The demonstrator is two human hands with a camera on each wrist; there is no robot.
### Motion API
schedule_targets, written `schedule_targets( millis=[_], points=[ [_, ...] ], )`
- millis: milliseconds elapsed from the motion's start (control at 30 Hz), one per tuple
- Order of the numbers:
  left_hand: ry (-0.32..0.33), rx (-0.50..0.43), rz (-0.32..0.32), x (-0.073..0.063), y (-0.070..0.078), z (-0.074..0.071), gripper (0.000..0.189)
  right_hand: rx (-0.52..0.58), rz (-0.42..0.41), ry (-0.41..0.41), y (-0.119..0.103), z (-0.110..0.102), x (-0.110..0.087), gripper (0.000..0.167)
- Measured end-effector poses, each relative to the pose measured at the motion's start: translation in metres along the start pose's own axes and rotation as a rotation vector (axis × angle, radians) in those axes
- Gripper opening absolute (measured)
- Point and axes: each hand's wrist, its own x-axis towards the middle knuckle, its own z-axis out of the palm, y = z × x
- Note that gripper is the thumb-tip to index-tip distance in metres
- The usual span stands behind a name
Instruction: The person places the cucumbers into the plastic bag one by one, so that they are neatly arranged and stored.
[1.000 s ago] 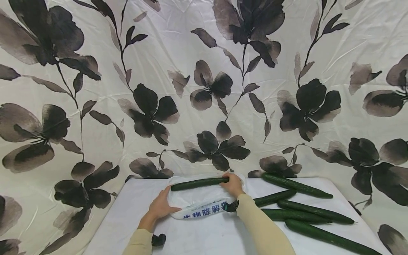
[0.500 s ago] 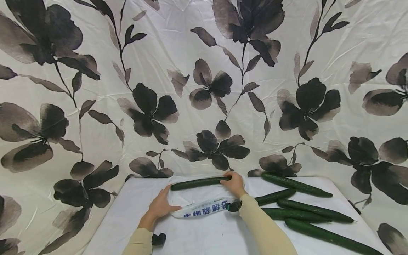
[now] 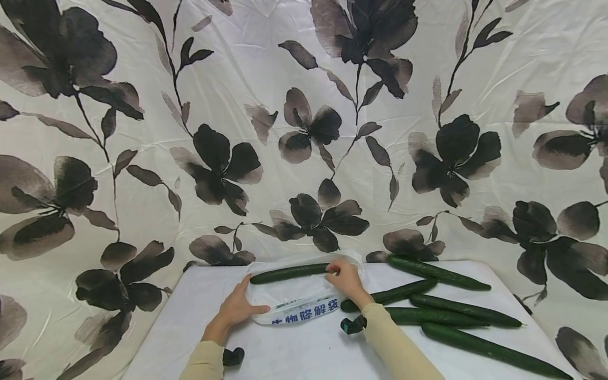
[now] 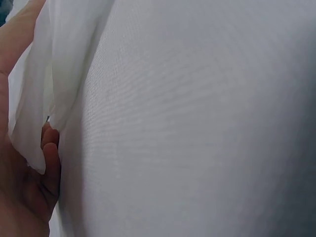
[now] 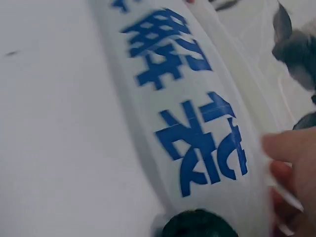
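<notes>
One long cucumber (image 3: 287, 273), on or inside one printed plastic bag (image 3: 304, 312), atop the counter (image 3: 285, 348); presumably firm, slick, best taken mid-length. Bag: limp, likely slippery; pinch at rim. Left hand (image 3: 236, 305): spread at bag's edge. Right hand (image 3: 348, 281): fingers curled, grip cannot be told.

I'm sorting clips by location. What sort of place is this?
Probably a makeshift indoor filming spot, though a room at home is possible: a creased floral sheet fills the background, and cucumbers and a plastic bag lie on a white-topped table.
</notes>
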Motion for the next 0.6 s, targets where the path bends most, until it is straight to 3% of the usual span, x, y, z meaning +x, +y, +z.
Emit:
schedule_targets(
  millis=[133,267,433,600],
  points=[
    [0.010,-0.006,0.022,-0.001,0.001,0.000,0.128,-0.051,-0.027,-0.192,-0.003,-0.003,-0.019,0.009],
    [0.010,-0.017,0.031,-0.001,0.001,0.000,0.128,-0.094,-0.061,-0.285,-0.011,-0.013,-0.032,0.005],
    [0.008,-0.004,0.023,0.001,0.000,0.000,0.131,-0.095,-0.058,-0.320,-0.016,-0.021,-0.044,0.006],
    [0.002,-0.004,0.025,0.000,0.000,-0.001,0.131,-0.080,-0.088,-0.254,-0.017,-0.029,-0.052,0.012]
  ],
)
